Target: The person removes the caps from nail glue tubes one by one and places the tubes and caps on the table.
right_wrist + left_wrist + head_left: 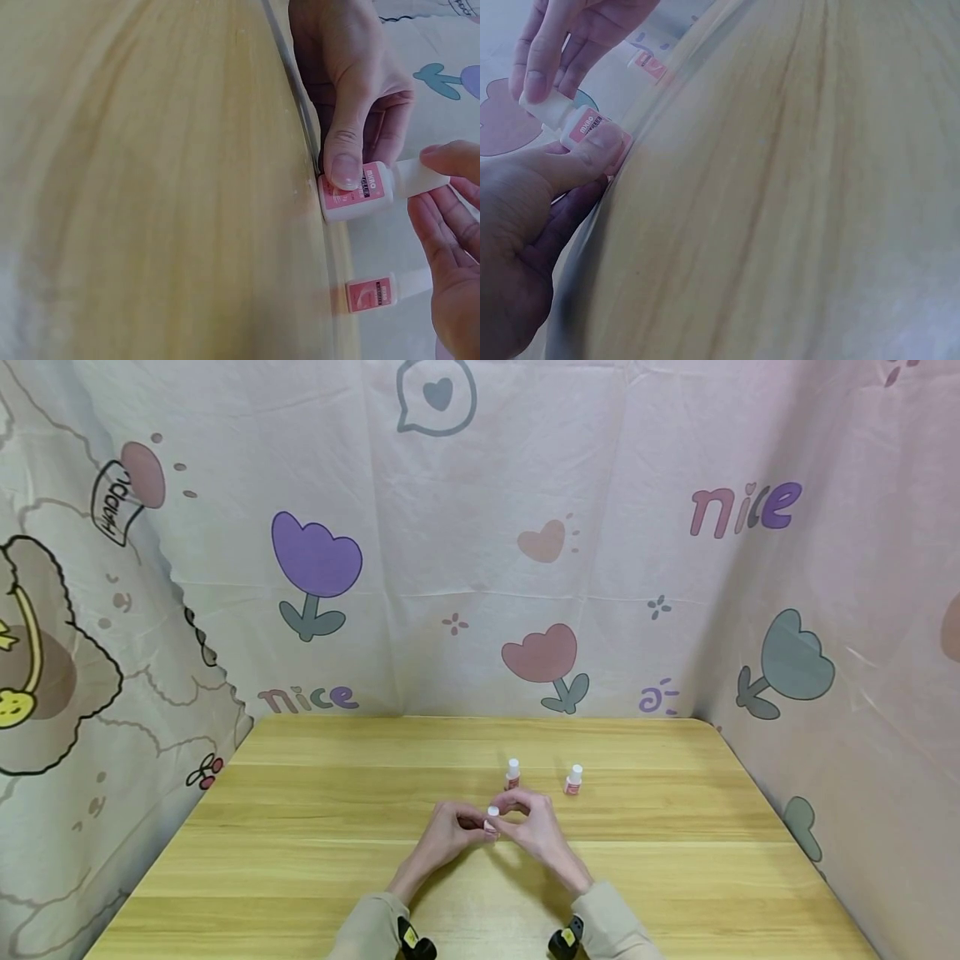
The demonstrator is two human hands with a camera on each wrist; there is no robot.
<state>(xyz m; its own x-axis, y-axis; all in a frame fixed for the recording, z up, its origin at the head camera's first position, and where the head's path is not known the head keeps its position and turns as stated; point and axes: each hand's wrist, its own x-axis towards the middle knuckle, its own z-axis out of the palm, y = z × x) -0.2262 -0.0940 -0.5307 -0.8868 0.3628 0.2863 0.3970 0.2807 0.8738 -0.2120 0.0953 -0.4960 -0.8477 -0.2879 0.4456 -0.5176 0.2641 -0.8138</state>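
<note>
A small white bottle [491, 829] with a pink label stands upright at the table between the two hands. My left hand [447, 833] pinches its body, the thumb lying across the label in both wrist views. The white cap [421, 178] is between the thumb and fingers of my right hand [536, 827]. In the left wrist view the cap [549, 109] sits on the bottle [592, 133], and my right hand [570, 37] reaches it from above.
Beyond the hands, two similar bottles stand upright on the wooden table [315, 793]: one bottle [513, 775] just behind my right hand, another bottle [573, 780] farther right. A printed cloth [450, 510] hangs along the table's back and sides.
</note>
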